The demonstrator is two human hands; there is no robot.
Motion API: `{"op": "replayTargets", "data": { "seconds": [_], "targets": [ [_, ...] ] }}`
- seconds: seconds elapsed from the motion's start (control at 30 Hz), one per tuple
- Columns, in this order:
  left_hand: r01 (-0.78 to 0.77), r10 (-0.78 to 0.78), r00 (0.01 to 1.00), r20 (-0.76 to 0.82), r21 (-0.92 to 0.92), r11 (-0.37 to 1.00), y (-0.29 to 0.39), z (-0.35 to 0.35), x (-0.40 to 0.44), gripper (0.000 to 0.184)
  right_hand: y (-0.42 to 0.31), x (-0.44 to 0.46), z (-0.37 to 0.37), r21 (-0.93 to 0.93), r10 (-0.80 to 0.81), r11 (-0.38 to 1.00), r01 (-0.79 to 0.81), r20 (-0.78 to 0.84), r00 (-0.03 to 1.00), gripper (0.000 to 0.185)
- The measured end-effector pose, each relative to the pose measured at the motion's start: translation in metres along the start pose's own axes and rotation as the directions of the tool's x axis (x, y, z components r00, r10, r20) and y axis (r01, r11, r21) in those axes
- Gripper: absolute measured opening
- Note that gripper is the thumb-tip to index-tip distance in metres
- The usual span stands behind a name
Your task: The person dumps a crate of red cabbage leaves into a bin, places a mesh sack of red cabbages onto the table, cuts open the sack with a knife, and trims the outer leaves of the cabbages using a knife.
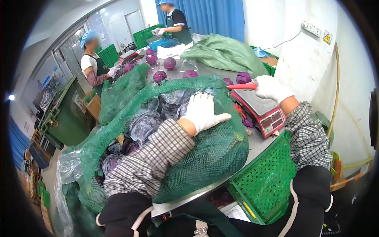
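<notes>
My left hand (202, 113), in a white glove, lies flat with fingers spread on the purple cabbages (146, 125) at the mouth of a green mesh sack (201, 166). The sack's rim is open around the cabbages, which have dull outer leaves. In my gloved right hand (272, 89) is a knife (243, 86) by its red handle. Its thin blade points left, above the sack's far right edge. Just below this hand sits a red weighing scale (263, 112) with a metal top.
Loose trimmed cabbages (169, 63) lie on the metal table. A green crate (264, 179) stands at the front right. Beyond are a pale green sack (227, 53) and a second mesh sack (122, 94). Two co-workers (94, 65) (175, 23) stand across the table. A green bin (67, 114) is at left.
</notes>
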State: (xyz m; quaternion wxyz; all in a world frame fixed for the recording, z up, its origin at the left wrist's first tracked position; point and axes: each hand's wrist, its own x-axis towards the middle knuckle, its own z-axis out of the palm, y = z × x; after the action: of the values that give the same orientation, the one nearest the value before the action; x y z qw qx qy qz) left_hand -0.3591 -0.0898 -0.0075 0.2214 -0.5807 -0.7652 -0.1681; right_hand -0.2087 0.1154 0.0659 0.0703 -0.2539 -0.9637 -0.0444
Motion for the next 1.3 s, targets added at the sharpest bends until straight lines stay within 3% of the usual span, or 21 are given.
{"op": "replayTargets", "data": {
  "seconds": [0.1,0.2,0.23,0.4,0.43,0.5,0.53,0.57,0.6,0.67,0.77,0.93,1.0,1.07,1.13,1.2,1.23,1.27,1.3],
  "targets": [
    [0.043,-0.043,0.998,-0.043,-0.005,0.999,0.016,0.009,0.001,0.04,-0.011,0.008,0.002,0.009,0.011,1.0,-0.012,0.075,0.997,0.028],
    [-0.198,0.184,0.965,-0.189,-0.06,0.978,0.016,0.028,-0.003,0.016,-0.017,0.02,0.005,-0.01,-0.002,1.0,0.004,0.161,0.987,0.029],
    [-0.206,0.192,0.963,-0.191,-0.058,0.977,0.02,0.029,-0.008,0.01,-0.02,0.025,0.006,-0.033,-0.018,0.999,0.025,0.182,0.983,0.03],
    [-0.214,0.193,0.952,-0.239,-0.063,0.975,0.016,0.031,-0.009,0.008,-0.037,0.038,0.024,-0.066,-0.108,0.99,0.121,0.179,0.978,0.029],
    [-0.213,0.193,0.954,-0.231,-0.066,0.975,0.013,0.028,-0.012,0.008,-0.017,0.035,0.042,-0.006,-0.108,0.994,0.11,0.121,0.987,0.026],
    [-0.219,0.198,0.953,-0.229,-0.068,0.973,0.011,0.023,-0.019,0.008,0.023,0.005,0.054,-0.208,-0.091,0.969,0.131,0.189,0.978,0.023],
    [-0.218,0.198,0.954,-0.224,-0.068,0.974,0.01,0.021,-0.023,0.008,0.038,-0.014,0.061,-0.157,-0.021,0.985,0.069,0.286,0.958,0.023],
    [-0.22,0.199,0.953,-0.228,-0.072,0.973,0.012,0.021,-0.025,0.008,0.048,-0.032,0.061,-0.237,0.021,0.97,0.058,0.317,0.948,0.022],
    [-0.226,0.202,0.949,-0.243,-0.074,0.971,0.014,0.021,-0.022,0.009,0.061,-0.046,0.069,-0.412,0.017,0.902,0.131,0.337,0.941,0.021],
    [-0.239,0.206,0.951,-0.23,-0.124,0.963,0.013,0.02,-0.022,0.004,0.068,-0.072,0.059,-0.296,0.169,0.953,-0.058,0.366,0.915,0.023],
    [-0.218,0.197,0.968,-0.155,-0.127,0.968,0.016,0.018,-0.022,0.004,0.07,-0.091,0.042,-0.08,0.239,0.971,-0.226,0.228,0.944,0.024],
    [-0.185,0.186,0.983,-0.003,-0.068,0.98,0.025,0.006,-0.024,0.011,0.054,-0.091,0.05,0.129,0.195,0.967,-0.22,0.183,0.964,0.027],
    [-0.171,0.176,0.981,0.083,-0.057,0.984,0.028,0.002,-0.03,0.015,0.049,-0.087,0.088,0.314,0.164,0.936,-0.159,0.013,0.986,0.028],
    [-0.166,0.168,0.979,0.119,-0.026,0.986,0.033,0.0,-0.034,0.02,0.03,-0.083,0.128,0.559,0.264,0.778,-0.287,0.125,0.956,0.028],
    [-0.16,0.158,0.982,0.106,0.006,0.987,0.038,0.002,-0.036,0.022,0.001,-0.084,0.161,0.784,0.388,0.4,-0.474,0.324,0.863,0.02],
    [-0.158,0.153,0.982,0.111,0.035,0.987,0.04,0.003,-0.039,0.029,-0.023,-0.075,0.22,0.922,0.404,-0.089,-0.376,0.379,0.833,0.022],
    [-0.159,0.153,0.983,0.106,0.048,0.986,0.041,0.005,-0.04,0.03,-0.026,-0.054,0.288,0.992,0.51,0.106,-0.069,0.005,0.86,0.017],
    [-0.164,0.157,0.983,0.098,0.064,0.984,0.043,0.005,-0.04,0.032,-0.017,-0.032,0.344,0.975,0.384,-0.152,-0.16,0.208,0.9,0.017],
    [-0.162,0.155,0.983,0.1,0.069,0.984,0.045,0.005,-0.041,0.036,-0.024,-0.039,0.329,0.949,0.332,-0.296,-0.109,0.209,0.92,0.018]
  ]
}}
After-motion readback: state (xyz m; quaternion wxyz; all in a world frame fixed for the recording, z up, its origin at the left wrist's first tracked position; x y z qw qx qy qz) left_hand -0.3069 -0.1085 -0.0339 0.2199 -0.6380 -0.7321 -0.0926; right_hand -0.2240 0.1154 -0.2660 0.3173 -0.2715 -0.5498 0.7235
